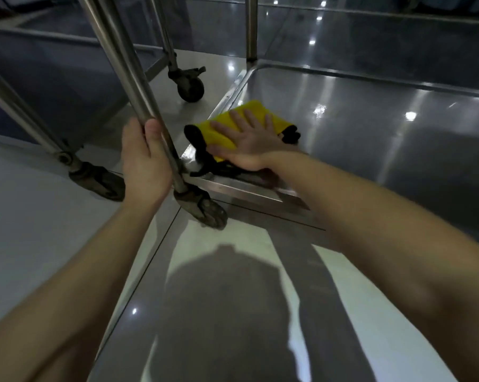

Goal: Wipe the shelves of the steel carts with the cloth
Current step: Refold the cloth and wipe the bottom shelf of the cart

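One cloth [256, 106] is in view: bright yellow, folded into a rough rectangle, with black edging that bunches at both its ends and trails in a dark strand toward the near rim. It lies on the bottom shelf [370, 128] of the right steel cart, in the near left corner, close to the raised left rim and the near edge. The shelf is a shallow steel tray with a rolled lip, and its surface reflects spots of ceiling light.

The right grip [249, 144] lies flat on top of the cloth, palm down, with the fingers straight and spread; it presses on the cloth and closes round nothing. The left grip [144, 161] is wrapped round the corner post [128, 64] of this cart, low down, with the thumb on the near side of the tube and the fingers curled behind it.

Two carts can be counted. The second cart [53, 73] stands just to the left, its lower shelf dark and blurred. Three casters show: one [202, 210] under the held post, and two under the left cart, a near one [97, 177] and a far one [190, 84]. A further upright post [250, 28] rises from the far left corner of the wiped shelf.

Both bare forearms reach in from the bottom of the view over a glossy pale floor [26, 202], where the person's shadow [227, 299] falls
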Demonstrator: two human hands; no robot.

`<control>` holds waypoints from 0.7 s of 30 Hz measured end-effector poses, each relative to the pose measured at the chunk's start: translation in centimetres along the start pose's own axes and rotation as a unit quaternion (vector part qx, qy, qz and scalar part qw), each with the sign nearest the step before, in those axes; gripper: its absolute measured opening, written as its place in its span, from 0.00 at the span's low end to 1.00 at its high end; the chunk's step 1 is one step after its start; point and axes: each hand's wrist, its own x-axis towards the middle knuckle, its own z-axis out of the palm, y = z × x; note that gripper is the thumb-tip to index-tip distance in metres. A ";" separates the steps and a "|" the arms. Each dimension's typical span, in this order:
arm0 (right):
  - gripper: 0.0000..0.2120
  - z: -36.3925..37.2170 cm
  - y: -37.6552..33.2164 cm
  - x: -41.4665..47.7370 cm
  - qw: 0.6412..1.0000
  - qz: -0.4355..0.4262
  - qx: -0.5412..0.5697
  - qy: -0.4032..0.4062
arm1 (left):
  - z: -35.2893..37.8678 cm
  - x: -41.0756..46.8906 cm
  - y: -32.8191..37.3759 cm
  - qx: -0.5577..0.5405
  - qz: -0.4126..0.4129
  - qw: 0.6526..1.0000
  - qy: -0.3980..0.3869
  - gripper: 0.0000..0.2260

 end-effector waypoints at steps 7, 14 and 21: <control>0.49 -3.2 7.8 5.5 0.991 0.133 0.002 0.021 | 1.0 -0.2 -0.7 -0.023 0.022 0.999 0.029 0.15; 0.43 -3.0 12.4 1.8 0.972 0.232 0.009 0.044 | 1.5 -0.8 -0.4 -0.024 0.025 0.998 0.043 0.18; 0.39 -0.8 4.4 -1.0 0.982 0.187 -0.015 0.037 | 2.3 -1.6 0.6 -0.038 0.002 0.997 0.068 0.19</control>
